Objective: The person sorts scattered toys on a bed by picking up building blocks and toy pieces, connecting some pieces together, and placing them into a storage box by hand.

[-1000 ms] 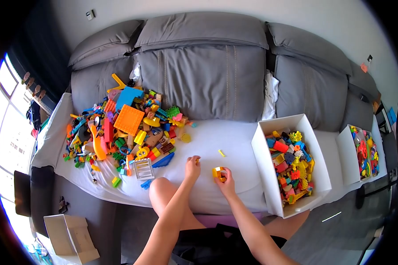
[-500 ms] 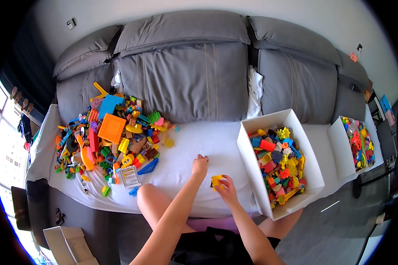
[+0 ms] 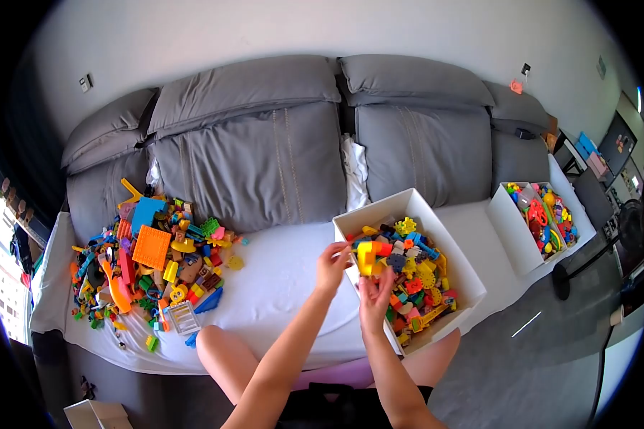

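Note:
My right hand (image 3: 374,306) is raised at the near left side of a large white box (image 3: 459,309). A yellow toy block (image 3: 367,257) is at its fingertips, above the box's left wall. Beside it, my left hand (image 3: 331,267) has its fingers pinched together at the box's left rim; whatever they hold, if anything, is too small to name. Inside the box lie mixed toy pieces, among them a yellow gear (image 3: 426,275) and a dark blue piece (image 3: 396,263).
A heap of toys on the white sofa cover (image 3: 279,286) at left includes an orange plate (image 3: 151,247), a blue plate (image 3: 147,212) and a white crate-like piece (image 3: 183,318). Another white box (image 3: 511,236) of toys stands at right. Grey cushions (image 3: 250,157) line the back.
Both hands have moved from over the sofa cover to the large box, the right one carrying the yellow block. The camera view has turned right and tilted up.

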`<state>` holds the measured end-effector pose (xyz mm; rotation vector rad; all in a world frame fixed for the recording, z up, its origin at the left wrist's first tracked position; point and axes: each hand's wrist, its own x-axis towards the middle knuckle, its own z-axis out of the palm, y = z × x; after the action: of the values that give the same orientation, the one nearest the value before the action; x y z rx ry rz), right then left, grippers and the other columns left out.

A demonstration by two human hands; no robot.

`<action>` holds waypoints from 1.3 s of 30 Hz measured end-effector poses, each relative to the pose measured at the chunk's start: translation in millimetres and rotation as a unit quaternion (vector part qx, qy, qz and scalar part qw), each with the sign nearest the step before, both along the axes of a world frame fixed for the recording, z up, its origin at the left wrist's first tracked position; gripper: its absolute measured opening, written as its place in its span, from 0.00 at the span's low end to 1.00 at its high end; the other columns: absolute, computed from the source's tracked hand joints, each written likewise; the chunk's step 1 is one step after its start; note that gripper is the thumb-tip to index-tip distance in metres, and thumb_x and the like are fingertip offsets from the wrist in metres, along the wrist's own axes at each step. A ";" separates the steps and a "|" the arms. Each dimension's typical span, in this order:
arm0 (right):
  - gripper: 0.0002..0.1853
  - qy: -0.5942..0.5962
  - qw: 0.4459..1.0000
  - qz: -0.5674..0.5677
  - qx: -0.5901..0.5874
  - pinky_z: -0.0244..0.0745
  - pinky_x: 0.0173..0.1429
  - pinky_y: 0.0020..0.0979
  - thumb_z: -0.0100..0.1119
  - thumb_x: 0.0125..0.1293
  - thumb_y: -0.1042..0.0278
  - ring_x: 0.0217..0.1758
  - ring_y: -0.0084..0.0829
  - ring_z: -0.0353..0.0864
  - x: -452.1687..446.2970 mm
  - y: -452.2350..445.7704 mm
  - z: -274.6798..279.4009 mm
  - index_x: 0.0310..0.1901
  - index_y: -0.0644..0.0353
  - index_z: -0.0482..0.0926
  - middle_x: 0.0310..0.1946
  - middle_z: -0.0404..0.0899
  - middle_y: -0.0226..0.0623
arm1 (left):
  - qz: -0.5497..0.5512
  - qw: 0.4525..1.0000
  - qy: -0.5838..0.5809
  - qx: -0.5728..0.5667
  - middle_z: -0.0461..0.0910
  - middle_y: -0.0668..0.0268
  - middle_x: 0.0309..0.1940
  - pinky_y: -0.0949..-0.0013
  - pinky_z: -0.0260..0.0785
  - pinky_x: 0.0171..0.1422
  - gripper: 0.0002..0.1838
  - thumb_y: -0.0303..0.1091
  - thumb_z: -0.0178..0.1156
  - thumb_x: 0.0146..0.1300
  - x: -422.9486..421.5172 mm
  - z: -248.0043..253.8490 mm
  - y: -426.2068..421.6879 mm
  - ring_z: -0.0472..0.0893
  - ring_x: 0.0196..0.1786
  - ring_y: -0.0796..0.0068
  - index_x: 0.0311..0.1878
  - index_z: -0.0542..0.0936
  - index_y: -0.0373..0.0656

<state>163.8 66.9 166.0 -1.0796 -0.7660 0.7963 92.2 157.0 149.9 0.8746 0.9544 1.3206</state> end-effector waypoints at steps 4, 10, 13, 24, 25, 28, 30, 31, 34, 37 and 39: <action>0.26 -0.044 0.999 0.021 0.007 0.75 0.43 0.23 0.49 0.66 0.76 0.42 0.24 0.77 15.0 -6.8 -2.7 0.63 0.60 0.54 0.51 0.73 0.40 | -0.056 0.995 0.070 0.044 0.76 0.66 0.48 0.73 0.75 0.44 0.17 0.40 0.48 0.69 34.4 21.1 -2.0 0.77 0.43 0.76 0.53 0.76 0.41; 0.17 -0.311 0.928 0.175 -0.104 0.76 0.36 0.28 0.59 0.54 0.73 0.29 0.32 0.81 -16.3 -28.4 -75.1 0.47 0.62 0.75 0.44 0.77 0.45 | 0.098 0.977 0.188 -0.014 0.75 0.58 0.43 0.71 0.75 0.40 0.11 0.33 0.51 0.65 -39.4 -63.0 -72.6 0.79 0.38 0.71 0.47 0.79 0.43; 0.30 -0.463 0.823 0.258 -0.205 0.73 0.51 0.39 0.64 0.50 0.65 0.50 0.46 0.75 -44.0 -38.5 -113.4 0.56 0.59 0.68 0.55 0.65 0.50 | 0.174 0.942 0.280 -0.058 0.75 0.58 0.43 0.71 0.73 0.41 0.11 0.29 0.53 0.62 -101.2 -92.2 -119.2 0.79 0.36 0.71 0.47 0.79 0.43; 0.18 -0.527 0.811 0.232 -0.102 0.73 0.39 0.38 0.64 0.49 0.65 0.36 0.41 0.77 -141.3 10.4 -155.5 0.43 0.56 0.74 0.37 0.74 0.41 | 0.459 0.708 0.505 -0.181 0.63 0.52 0.58 0.54 0.53 0.65 0.34 0.32 0.65 0.47 -298.7 -81.6 -144.1 0.62 0.61 0.51 0.59 0.65 0.49; 0.18 -0.508 0.820 0.243 -0.100 0.74 0.39 0.37 0.65 0.49 0.64 0.34 0.39 0.78 -152.9 14.2 -156.9 0.42 0.57 0.74 0.36 0.75 0.40 | 0.492 0.670 0.511 -0.219 0.60 0.50 0.61 0.54 0.52 0.66 0.37 0.33 0.66 0.47 -307.1 -75.8 -140.9 0.60 0.63 0.50 0.62 0.62 0.50; 0.18 -0.466 0.839 0.267 -0.087 0.74 0.37 0.33 0.66 0.49 0.62 0.28 0.31 0.78 -197.0 17.9 -158.2 0.41 0.58 0.76 0.33 0.77 0.37 | 0.570 0.621 0.410 -0.348 0.53 0.44 0.64 0.52 0.50 0.67 0.46 0.42 0.68 0.47 -338.6 -89.7 -132.2 0.56 0.66 0.47 0.67 0.53 0.51; 0.18 -0.427 0.850 0.294 -0.095 0.74 0.37 0.32 0.66 0.50 0.62 0.28 0.30 0.78 -225.0 14.6 -155.1 0.42 0.58 0.75 0.34 0.77 0.36 | 0.569 0.605 0.356 -0.430 0.52 0.41 0.64 0.50 0.47 0.69 0.49 0.48 0.68 0.46 -344.8 -96.2 -121.8 0.55 0.66 0.46 0.68 0.50 0.52; 0.18 -0.407 0.855 0.305 -0.099 0.74 0.36 0.31 0.66 0.50 0.62 0.28 0.29 0.78 -237.6 13.4 -153.9 0.42 0.58 0.75 0.34 0.77 0.35 | 0.565 0.596 0.328 -0.468 0.51 0.39 0.64 0.50 0.46 0.69 0.51 0.50 0.68 0.46 -345.9 -99.6 -114.3 0.54 0.67 0.46 0.69 0.48 0.53; 0.18 -0.364 0.870 0.319 -0.094 0.73 0.36 0.31 0.65 0.52 0.61 0.28 0.30 0.77 -261.2 10.1 -148.2 0.43 0.59 0.75 0.33 0.77 0.36 | 0.553 0.569 0.375 -0.479 0.62 0.55 0.61 0.52 0.52 0.64 0.41 0.52 0.67 0.45 -349.3 -102.4 -106.1 0.63 0.62 0.55 0.62 0.62 0.55; 0.18 -0.347 0.872 0.326 -0.116 0.74 0.37 0.30 0.65 0.52 0.62 0.29 0.29 0.78 -264.2 13.6 -141.8 0.43 0.60 0.75 0.33 0.78 0.36 | 0.568 0.591 0.458 -0.345 0.71 0.68 0.53 0.56 0.58 0.57 0.27 0.47 0.66 0.44 -346.4 -127.3 -100.8 0.71 0.53 0.62 0.50 0.73 0.56; 0.18 -0.345 0.877 0.311 -0.123 0.74 0.38 0.29 0.65 0.53 0.63 0.30 0.28 0.78 -263.1 20.8 -147.5 0.43 0.61 0.75 0.33 0.79 0.37 | 0.552 0.647 0.482 -0.209 0.73 0.67 0.51 0.56 0.58 0.55 0.24 0.45 0.66 0.44 -335.7 -131.0 -91.9 0.72 0.51 0.61 0.47 0.75 0.54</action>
<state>-99.3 87.6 18.5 -1.3869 -1.7156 1.0758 -243.4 65.0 18.9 0.5345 2.8618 1.4017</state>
